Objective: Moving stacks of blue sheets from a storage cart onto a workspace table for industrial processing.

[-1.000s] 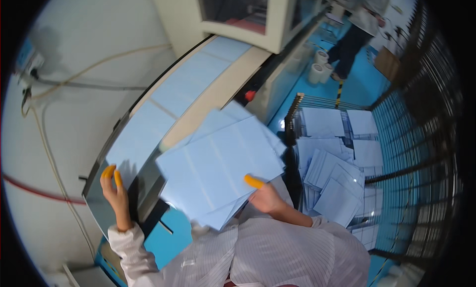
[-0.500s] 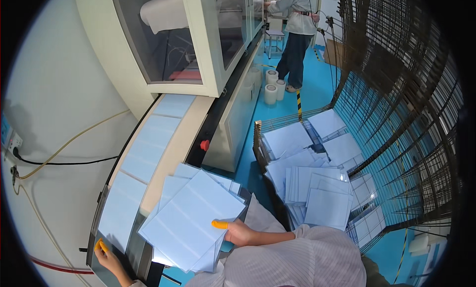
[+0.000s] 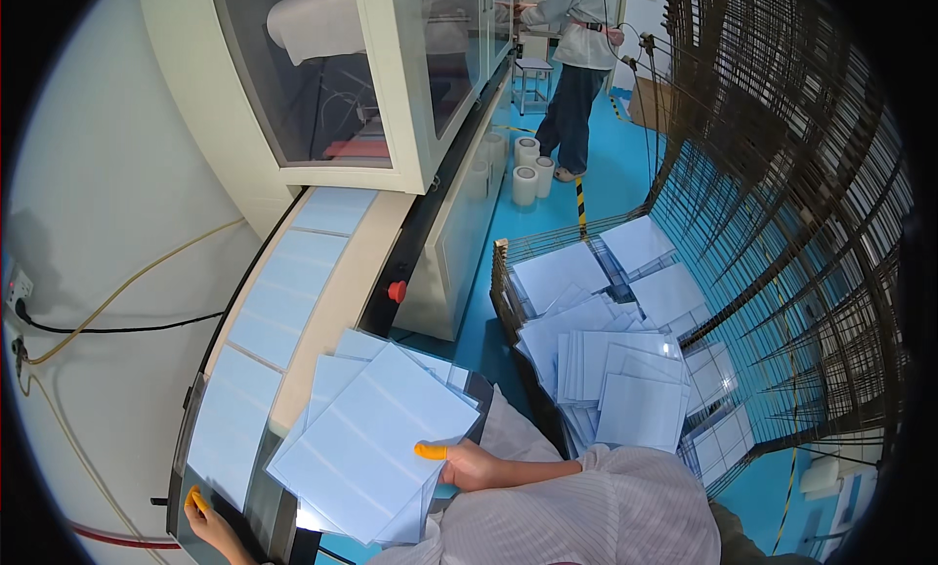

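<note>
Since half a second ago little has moved: your view has slipped a touch, so everything sits slightly lower and further left, while both hands keep almost the same places. On the left, your left grip (image 3: pixel 213 530) is at the near end of the conveyor (image 3: pixel 337 296), yellow-tipped fingers by the lower corner of the nearest sheet (image 3: pixel 232 423); I cannot tell whether thumb and finger are together on it or apart. If those fingers miss that edge while the belt runs, the sheet could run over the end or buckle, with the ones lined up behind pressing on. Just right of the belt, the stack of sheets (image 3: pixel 374 443) lies across your front, held by your right grip (image 3: pixel 473 465), which is clamped on its right-hand edge, thumb on top and the other fingers mostly hidden. Since you hold it by that one edge, a loosened thumb or a tilt could let the upper sheets slide, and the overhanging corners could catch the conveyor's side. The stack looks flat, pale blue and smooth, with faint lighter bands across the top sheet and clear margins at some edges; its layers are fanned unevenly, corners jutting several ways. Furthest right, similar overlapping sheets (image 3: pixel 640 409) lie in the wire cage (image 3: pixel 762 204).
</note>
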Action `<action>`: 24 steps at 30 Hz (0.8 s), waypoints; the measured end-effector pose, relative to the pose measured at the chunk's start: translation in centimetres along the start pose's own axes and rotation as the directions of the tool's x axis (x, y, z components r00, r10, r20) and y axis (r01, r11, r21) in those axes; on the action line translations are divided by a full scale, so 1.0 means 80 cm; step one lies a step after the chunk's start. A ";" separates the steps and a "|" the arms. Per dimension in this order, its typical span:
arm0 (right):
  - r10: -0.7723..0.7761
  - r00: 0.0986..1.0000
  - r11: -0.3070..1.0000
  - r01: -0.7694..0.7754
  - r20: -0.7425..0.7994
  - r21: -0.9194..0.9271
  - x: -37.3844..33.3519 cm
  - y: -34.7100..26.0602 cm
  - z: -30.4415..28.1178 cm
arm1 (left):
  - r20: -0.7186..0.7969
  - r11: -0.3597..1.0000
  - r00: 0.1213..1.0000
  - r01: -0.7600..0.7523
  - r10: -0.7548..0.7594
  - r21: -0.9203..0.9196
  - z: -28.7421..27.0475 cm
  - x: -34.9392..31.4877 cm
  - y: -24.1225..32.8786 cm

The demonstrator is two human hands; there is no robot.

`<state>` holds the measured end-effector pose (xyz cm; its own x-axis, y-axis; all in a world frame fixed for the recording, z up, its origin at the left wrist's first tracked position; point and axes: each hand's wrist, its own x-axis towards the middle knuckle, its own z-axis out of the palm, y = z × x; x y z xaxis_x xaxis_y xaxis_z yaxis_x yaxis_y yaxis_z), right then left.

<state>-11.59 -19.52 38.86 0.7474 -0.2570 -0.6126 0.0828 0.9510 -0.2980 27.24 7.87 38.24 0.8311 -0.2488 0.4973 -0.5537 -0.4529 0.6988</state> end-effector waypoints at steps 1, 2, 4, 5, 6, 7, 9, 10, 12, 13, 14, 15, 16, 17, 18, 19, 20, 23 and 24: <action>0.026 0.999 1.000 -0.025 -0.028 0.013 -0.002 -0.002 0.003 | -0.001 1.000 1.000 0.007 -0.007 -0.018 0.001 -0.002 0.003; 0.055 0.997 0.998 -0.053 -0.055 0.023 -0.003 -0.002 0.005 | -0.004 0.999 1.000 0.016 -0.016 -0.036 0.000 -0.004 0.006; 0.045 0.997 0.999 -0.044 -0.061 0.021 -0.004 -0.001 0.006 | 0.010 0.999 1.000 0.029 -0.028 -0.045 -0.002 -0.002 0.010; 0.033 0.997 0.999 -0.032 -0.063 0.022 -0.003 -0.001 0.007 | 0.024 0.998 0.999 0.036 -0.035 -0.056 -0.002 -0.002 0.010; 0.043 0.997 0.999 -0.042 -0.066 0.014 0.000 0.000 0.004 | 0.018 0.998 0.999 0.048 -0.047 -0.051 -0.004 -0.002 0.010; 0.057 0.997 0.997 -0.055 -0.058 0.049 0.006 0.002 0.000 | 0.024 0.997 0.999 0.045 -0.043 -0.059 -0.006 -0.002 0.008; 0.062 0.997 0.994 -0.057 -0.053 0.088 0.013 0.007 -0.008 | 0.037 0.997 0.999 0.038 -0.035 -0.074 -0.004 0.000 0.006; 0.050 0.998 0.993 -0.045 -0.037 0.108 0.016 0.009 -0.012 | 0.041 0.997 0.999 0.026 -0.023 -0.071 -0.002 0.000 0.005; 0.041 0.999 0.990 -0.038 -0.020 0.136 0.016 0.008 -0.008 | 0.050 0.998 0.999 0.012 -0.009 -0.061 -0.002 0.001 0.006; 0.062 0.997 0.992 -0.058 -0.039 0.115 0.013 0.006 -0.006 | 0.037 0.998 0.999 0.028 -0.025 -0.061 -0.002 -0.001 0.009; 0.082 0.995 0.993 -0.077 -0.059 0.093 0.010 0.004 -0.003 | 0.023 0.997 0.999 0.043 -0.041 -0.062 -0.002 -0.002 0.012; 0.082 0.995 0.992 -0.076 -0.057 0.096 0.013 0.005 -0.005 | 0.025 0.997 0.999 0.040 -0.038 -0.061 -0.002 -0.001 0.011; 0.065 0.997 0.994 -0.062 -0.029 0.093 0.017 0.008 -0.009 | 0.026 0.996 0.998 0.051 -0.049 -0.069 -0.003 0.000 0.009; 0.050 0.999 0.995 -0.049 -0.003 0.087 0.018 0.009 -0.012 | 0.027 0.995 0.998 0.065 -0.064 -0.078 -0.004 -0.002 0.009; 0.050 0.999 0.995 -0.050 -0.003 0.089 0.018 0.009 -0.013 | 0.028 0.995 0.998 0.065 -0.063 -0.077 -0.003 -0.002 0.009; 0.064 0.998 0.992 -0.064 -0.001 0.106 0.018 0.008 -0.013 | 0.035 0.994 0.997 0.067 -0.064 -0.085 -0.003 -0.002 0.011; 0.078 0.997 0.989 -0.078 0.001 0.125 0.017 0.008 -0.014 | 0.043 0.993 0.997 0.069 -0.065 -0.093 -0.003 -0.002 0.012; 0.022 0.998 0.994 -0.028 0.057 0.102 0.024 0.014 -0.022 | 0.049 0.992 0.996 0.074 -0.069 -0.103 -0.003 -0.002 0.010; 0.022 0.998 0.994 -0.027 0.056 0.104 0.024 0.015 -0.022 | 0.051 0.992 0.996 0.074 -0.069 -0.103 -0.002 -0.002 0.010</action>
<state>-11.18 -19.20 36.03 0.7848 -0.2264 -0.5770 0.1304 0.9704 -0.2034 26.65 7.69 38.85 0.8688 -0.2608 0.4209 -0.4931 -0.3797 0.7827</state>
